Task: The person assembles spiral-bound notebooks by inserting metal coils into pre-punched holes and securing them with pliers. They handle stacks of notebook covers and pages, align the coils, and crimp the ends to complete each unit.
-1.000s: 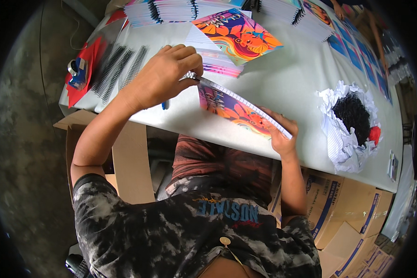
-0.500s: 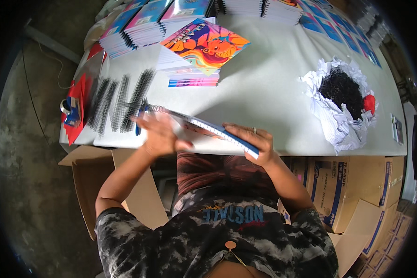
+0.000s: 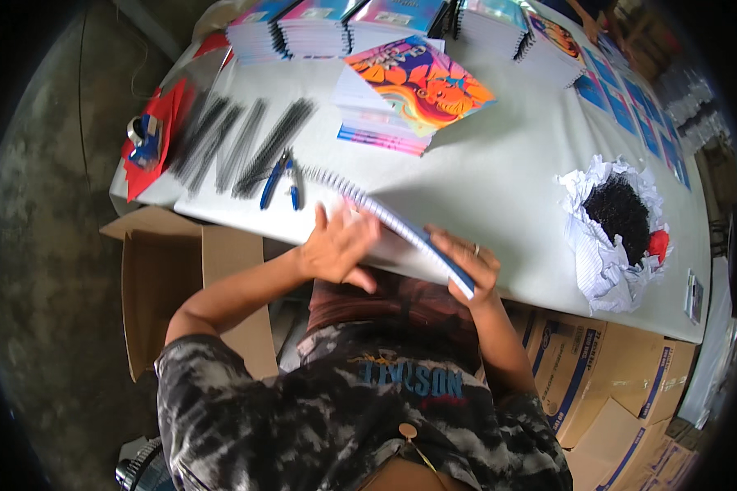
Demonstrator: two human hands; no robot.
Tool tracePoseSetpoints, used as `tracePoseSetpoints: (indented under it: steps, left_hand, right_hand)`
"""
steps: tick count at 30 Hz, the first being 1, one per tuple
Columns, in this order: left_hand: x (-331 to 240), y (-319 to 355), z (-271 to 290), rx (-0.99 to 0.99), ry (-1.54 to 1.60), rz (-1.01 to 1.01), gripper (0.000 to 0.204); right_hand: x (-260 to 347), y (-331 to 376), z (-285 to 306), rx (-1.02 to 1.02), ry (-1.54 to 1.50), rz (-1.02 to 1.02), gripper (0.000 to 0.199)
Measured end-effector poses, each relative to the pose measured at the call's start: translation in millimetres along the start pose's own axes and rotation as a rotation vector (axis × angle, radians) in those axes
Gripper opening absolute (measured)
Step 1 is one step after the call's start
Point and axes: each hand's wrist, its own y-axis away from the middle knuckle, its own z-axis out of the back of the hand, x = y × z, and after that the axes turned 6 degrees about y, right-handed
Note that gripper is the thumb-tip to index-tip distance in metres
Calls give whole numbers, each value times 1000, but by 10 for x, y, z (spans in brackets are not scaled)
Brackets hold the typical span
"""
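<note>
At the near edge of the white-covered tabletop (image 3: 499, 176) the person holds a spiral-bound notebook with a blue cover edge (image 3: 393, 225), tilted so that its wire-coil spine points up and away toward the left. The left hand (image 3: 336, 245) lies flat against the notebook's near face, fingers (image 3: 356, 219) spread and open, pressing rather than clasping. The right hand (image 3: 467, 262) grips the notebook's lower right corner — its fingers curl closed around the blue edge, a ring showing on one of them.

Just beyond the notebook's coil end, a pair of blue-handled pliers (image 3: 280, 178) lies on the tabletop. To their left rests a row of black spiral binding coils (image 3: 237, 147), blurred in this view. Further left, at the tabletop's corner, a red sheet (image 3: 168, 106) carries a small blue-and-silver tool (image 3: 143, 135); what kind it is cannot be told.

Near the middle of the far side sits a short stack of notebooks topped by a bright orange, pink and blue swirled cover (image 3: 418, 86), turned at an angle to the stack below. Behind it, along the far edge, stand taller stacks of bound notebooks (image 3: 336, 29). To the right, well apart from the hands, crumpled white paper (image 3: 602, 254) cradles a heap of black scraps (image 3: 622, 209) — a small red object (image 3: 657, 244) touches its right side. Cardboard boxes (image 3: 585, 360) sit under the tabletop on the right, and an open cardboard box (image 3: 160, 286) stands on the left.
</note>
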Motion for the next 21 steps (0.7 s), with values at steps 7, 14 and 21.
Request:
tracePoseSetpoints:
  steps: [7,14,21]
  left_hand:
    - [-8,-93,-188,13,56,73,94]
    - [94,-641,22,-103,-108,59,110]
    - [-39,-597,6,-146,-287,-239,83]
  right_hand:
    - [93,-66,-20,26,-29,-29,28]
    - [142,-101,-48,41,1,-18,29]
    - [81,-91,-104,54,-46,52,26]
